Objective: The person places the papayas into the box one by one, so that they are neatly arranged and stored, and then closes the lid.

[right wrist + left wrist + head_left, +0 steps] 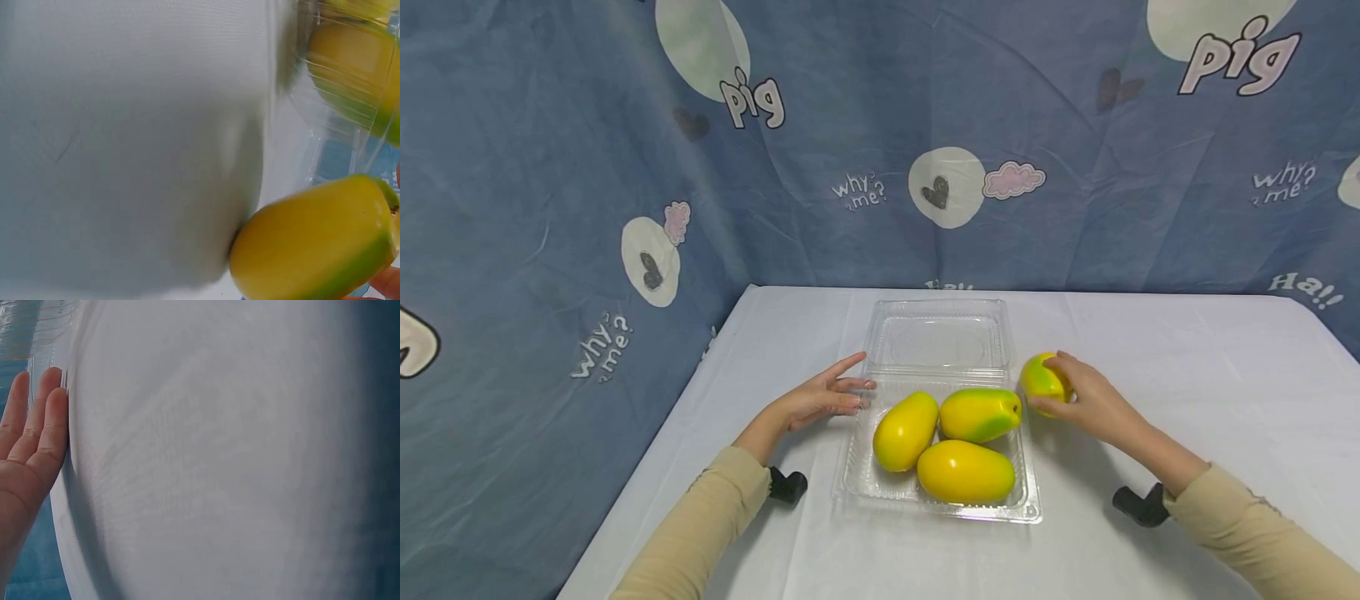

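Nearest, beige sleeves (pixel 696 527) flank a clear container base (pixel 936 511) holding three yellow-green fruits: a front fruit (pixel 966 472), with a left fruit (pixel 904 435) and a right fruit (pixel 977 414) behind it. The left hand (pixel 823 398) is relaxed, fingers extended at the container's left edge — I cannot tell whether they touch it. Just right of the container, the right hand (pixel 1093 402) grasps a fourth fruit (pixel 1041 379). Beyond, the lid (pixel 940 340) lies open — then a blue printed cloth (pixel 835 242).

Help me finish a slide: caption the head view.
Right fingers grip one fruit beside an open clear container holding three more.
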### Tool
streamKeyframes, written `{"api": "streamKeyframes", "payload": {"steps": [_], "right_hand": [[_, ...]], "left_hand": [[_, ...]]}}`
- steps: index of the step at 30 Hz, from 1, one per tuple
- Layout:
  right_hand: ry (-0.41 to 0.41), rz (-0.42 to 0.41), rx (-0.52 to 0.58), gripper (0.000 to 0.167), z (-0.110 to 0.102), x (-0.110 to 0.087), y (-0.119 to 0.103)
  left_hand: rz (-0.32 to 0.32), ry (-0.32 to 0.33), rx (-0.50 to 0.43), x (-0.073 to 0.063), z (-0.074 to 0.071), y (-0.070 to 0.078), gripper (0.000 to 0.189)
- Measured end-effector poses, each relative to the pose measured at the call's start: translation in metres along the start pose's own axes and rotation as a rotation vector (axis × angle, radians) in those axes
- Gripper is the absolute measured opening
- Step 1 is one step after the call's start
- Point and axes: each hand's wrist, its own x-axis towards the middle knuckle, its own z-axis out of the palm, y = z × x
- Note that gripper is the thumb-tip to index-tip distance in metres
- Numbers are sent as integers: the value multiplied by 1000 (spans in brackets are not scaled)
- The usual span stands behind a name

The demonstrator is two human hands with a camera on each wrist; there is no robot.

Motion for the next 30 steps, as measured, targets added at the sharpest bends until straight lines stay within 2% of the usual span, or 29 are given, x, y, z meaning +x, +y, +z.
{"api": "streamKeyframes", "payload": {"steps": [4,9,14,21,30], "right_hand": [[-6,30,37,73,1,0,2],[-7,48,53,79,3,2,4],[5,44,55,77,5,3,5],[93,37,43,70,8,-2,5],[97,40,-39,70,0,-6,3]], "left_hand": [[-1,0,1,-1,0,0,84],[-5,3,0,0,-1,-1,86],[-11,13,-3,0,-2,-2,85],[-12,8,1,0,-1,-1,85],[-22,13,2,1,-1,-1,85]]}}
